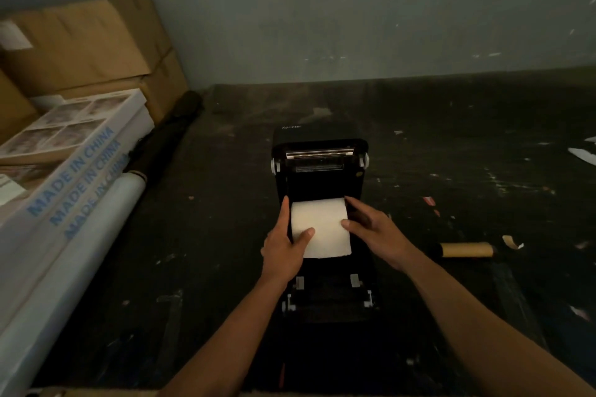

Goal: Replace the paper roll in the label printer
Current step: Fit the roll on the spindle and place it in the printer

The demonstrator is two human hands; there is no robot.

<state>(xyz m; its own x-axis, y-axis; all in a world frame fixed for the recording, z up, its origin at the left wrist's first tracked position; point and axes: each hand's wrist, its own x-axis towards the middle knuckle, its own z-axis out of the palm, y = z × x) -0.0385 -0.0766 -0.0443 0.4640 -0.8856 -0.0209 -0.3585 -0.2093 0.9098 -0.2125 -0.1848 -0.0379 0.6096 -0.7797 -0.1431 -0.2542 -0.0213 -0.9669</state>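
Paper from the white roll [319,227] sits in the open black plastic printer [321,177], both hands [283,248] [371,229] pinching its thin, soft, easily torn sides with fingers.

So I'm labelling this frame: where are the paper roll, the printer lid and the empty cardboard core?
paper roll [321,226], head view, flat pulled-out sheet.
printer lid [319,155], head view, its open underside.
cardboard core [467,249], head view, mid-tube.
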